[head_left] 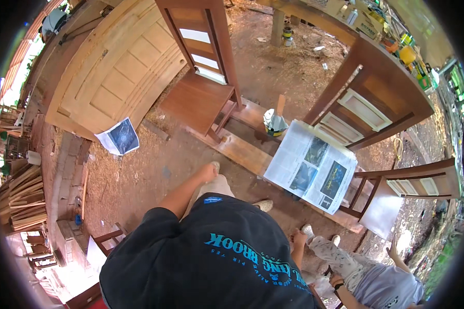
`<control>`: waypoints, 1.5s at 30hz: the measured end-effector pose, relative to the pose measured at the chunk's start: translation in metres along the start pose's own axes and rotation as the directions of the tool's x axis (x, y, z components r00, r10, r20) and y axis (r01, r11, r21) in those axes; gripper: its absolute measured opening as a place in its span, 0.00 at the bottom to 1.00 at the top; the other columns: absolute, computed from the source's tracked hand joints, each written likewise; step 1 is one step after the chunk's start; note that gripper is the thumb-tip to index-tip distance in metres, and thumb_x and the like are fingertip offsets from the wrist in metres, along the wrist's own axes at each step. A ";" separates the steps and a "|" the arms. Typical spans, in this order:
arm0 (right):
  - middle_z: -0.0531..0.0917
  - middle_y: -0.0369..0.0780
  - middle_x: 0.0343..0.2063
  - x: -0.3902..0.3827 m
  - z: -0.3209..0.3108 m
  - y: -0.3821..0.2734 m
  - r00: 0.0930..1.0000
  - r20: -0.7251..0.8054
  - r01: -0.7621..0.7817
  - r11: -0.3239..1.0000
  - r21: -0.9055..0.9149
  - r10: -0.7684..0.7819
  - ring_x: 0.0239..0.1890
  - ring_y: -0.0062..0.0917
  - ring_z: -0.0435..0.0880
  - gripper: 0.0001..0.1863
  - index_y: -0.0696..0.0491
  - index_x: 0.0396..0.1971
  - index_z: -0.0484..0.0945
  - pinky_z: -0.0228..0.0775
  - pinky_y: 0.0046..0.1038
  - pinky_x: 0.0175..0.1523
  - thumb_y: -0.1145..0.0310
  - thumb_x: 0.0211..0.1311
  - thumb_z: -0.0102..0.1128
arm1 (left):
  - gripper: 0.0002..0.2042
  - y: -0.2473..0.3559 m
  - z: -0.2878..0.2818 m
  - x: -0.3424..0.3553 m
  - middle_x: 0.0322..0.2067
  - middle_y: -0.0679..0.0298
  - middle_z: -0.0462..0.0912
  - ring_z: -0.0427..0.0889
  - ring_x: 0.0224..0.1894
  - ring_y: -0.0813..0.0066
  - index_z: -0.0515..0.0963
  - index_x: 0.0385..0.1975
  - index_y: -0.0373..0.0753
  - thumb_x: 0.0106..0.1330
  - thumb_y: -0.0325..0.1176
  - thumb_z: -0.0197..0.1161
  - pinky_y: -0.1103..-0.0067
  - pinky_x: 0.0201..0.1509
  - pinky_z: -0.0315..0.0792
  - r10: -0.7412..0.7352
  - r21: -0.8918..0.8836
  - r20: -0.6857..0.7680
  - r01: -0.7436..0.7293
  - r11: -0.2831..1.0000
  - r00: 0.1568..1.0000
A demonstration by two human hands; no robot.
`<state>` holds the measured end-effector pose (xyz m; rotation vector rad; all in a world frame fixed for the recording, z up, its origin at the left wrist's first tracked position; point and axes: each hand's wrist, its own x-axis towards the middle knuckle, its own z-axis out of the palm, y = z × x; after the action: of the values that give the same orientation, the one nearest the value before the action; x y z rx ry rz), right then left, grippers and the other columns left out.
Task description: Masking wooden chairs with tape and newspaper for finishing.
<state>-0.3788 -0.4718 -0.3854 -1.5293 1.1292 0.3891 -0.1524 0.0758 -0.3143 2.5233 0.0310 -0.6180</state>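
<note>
Ahead to your right, a newspaper [313, 166] lies spread beneath a brown chair back [377, 92]; another brown chair [197, 97] stands farther left. Your left hand [207, 172] is curled near your knee, your right [298, 240] partly hidden; you cannot tell its opening, or whether either holds anything.

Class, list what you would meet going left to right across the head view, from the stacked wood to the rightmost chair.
Stacked wooden strips → small newspaper sheet with a dark picture → brown wooden chair → small container → large open newspaper → rightmost chair.
</note>
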 end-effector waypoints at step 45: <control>0.85 0.40 0.24 -0.256 0.424 -0.092 0.931 -0.046 -0.356 0.874 -0.330 0.362 0.24 0.20 0.84 0.14 0.60 0.38 0.83 0.74 0.23 0.27 0.63 0.65 0.63 | 0.14 -0.287 -0.324 0.608 0.47 0.53 0.84 0.83 0.50 0.53 0.82 0.48 0.51 0.66 0.40 0.55 0.62 0.52 0.78 -0.319 -0.008 -0.459 0.355 0.935 0.829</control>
<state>-0.2894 0.0099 -0.2685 -1.5971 1.3911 0.8848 0.4866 0.4242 -0.4783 2.7051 0.6498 -0.1383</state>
